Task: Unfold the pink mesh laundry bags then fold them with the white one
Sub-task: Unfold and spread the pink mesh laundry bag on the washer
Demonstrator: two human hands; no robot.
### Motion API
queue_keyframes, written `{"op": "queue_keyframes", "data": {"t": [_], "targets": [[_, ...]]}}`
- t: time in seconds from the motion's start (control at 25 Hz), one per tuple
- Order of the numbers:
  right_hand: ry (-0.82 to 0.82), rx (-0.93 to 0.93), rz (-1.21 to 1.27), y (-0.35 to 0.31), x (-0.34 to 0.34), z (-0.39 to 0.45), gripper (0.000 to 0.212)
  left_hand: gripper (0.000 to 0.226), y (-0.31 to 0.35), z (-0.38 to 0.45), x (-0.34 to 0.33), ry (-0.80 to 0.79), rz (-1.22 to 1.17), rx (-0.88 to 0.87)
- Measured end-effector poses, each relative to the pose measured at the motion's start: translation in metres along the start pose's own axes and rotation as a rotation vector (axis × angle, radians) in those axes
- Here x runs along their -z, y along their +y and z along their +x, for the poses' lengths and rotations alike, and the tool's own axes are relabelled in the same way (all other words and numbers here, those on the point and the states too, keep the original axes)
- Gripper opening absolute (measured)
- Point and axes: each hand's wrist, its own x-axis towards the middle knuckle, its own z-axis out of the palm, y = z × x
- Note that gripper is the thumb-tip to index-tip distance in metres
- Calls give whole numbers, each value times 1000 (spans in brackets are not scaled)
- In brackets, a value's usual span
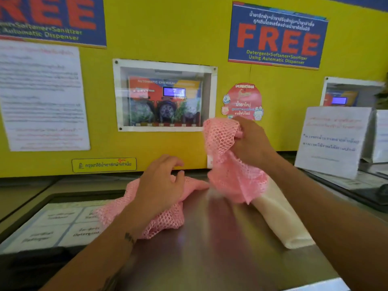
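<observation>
At nine o'clock of the steel bench [210, 238], a printed label sheet [52, 227] lies flat. Just right of it, one pink mesh bag [159, 219] lies crumpled on the bench, its long axis running roughly from seven to one o'clock. The left hand [161, 185] rests over its upper part, fingers loosely spread and curled, gripping nothing that can be confirmed. At two o'clock from that hand, the right hand [252, 143] is raised and pinches the top of a second pink mesh bag [228, 164], which hangs bunched below it. The hanging hem touches the far end of the folded white bag [281, 217], which lies along eleven to five o'clock. Judgement: the lifted bag sits between both hands; the left is nearer its free edge for spreading.
</observation>
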Motion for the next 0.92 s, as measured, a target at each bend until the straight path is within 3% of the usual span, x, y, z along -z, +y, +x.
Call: {"op": "queue_keyframes", "data": {"t": [0.08,0.16,0.24,0.32,0.4,0.56,0.6,0.68,0.76,0.84,0.92], "targets": [[4,10,-311,29,16,-4,40,39,-2,-4,-5,-242,164,76],[-284,-67,-721,74,14,-33,52,60,-5,-10,-8,-524,338,177],[-661,-193,-866,100,12,-66,52,74,-8,-14,-9,-669,344,220],[-760,-330,-727,101,21,-77,43,69,-8,-14,-9,-626,244,212],[-693,-387,-581,87,31,-73,32,56,-5,-13,-10,-484,151,146],[-642,-380,-728,67,27,-75,68,40,5,-10,-11,-243,28,-31],[-650,-396,-793,61,23,-75,71,41,6,-10,-9,-268,41,-36],[-576,-354,-842,35,18,-72,79,58,3,-10,-6,-464,180,36],[-502,-236,-699,5,8,-61,83,81,-6,-9,0,-693,406,112],[-582,-180,-448,-18,-14,-50,84,93,-14,-7,9,-794,448,182],[-754,-182,-264,-33,-44,-45,85,87,-20,-3,20,-777,360,224]]}}
